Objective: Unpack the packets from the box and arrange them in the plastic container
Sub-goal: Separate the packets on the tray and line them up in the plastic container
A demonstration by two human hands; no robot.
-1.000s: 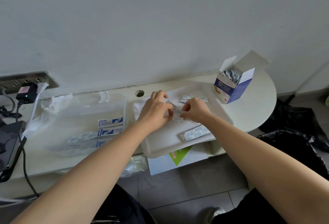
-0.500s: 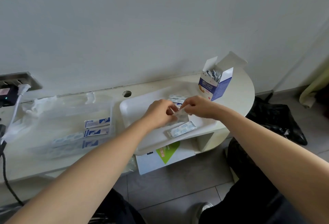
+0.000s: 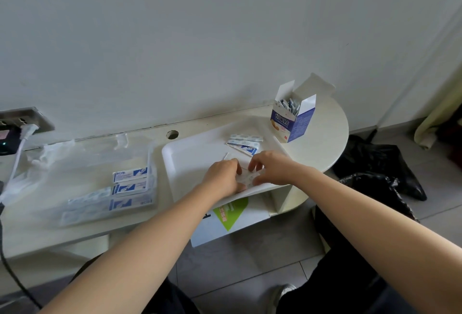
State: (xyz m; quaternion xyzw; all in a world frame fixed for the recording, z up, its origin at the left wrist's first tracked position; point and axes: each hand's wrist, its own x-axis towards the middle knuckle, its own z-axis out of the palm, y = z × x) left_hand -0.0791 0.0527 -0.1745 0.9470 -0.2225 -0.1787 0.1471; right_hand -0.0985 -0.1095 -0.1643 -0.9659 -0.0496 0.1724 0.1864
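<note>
An open blue-and-white box [image 3: 292, 121] stands at the table's back right with several packets sticking out of its top. My left hand [image 3: 222, 177] and my right hand [image 3: 271, 167] meet over the near edge of a white tray [image 3: 190, 161], both pinching a small stack of packets [image 3: 247, 178]. A few loose packets [image 3: 245, 142] lie farther back on the tray. A clear plastic container [image 3: 105, 183] sits to the left, with several blue-and-white packets lined up in rows inside.
A round hole [image 3: 172, 134] opens in the tabletop behind the tray. A white box with a green mark [image 3: 231, 216] sits under the tray's edge. A wall socket with a white plug [image 3: 25, 127] is far left. Black bags [image 3: 380, 171] lie on the floor at right.
The hands have slid toward the tray's near edge and now press down together on the packet stack that lay there. The camera view has shifted slightly.
</note>
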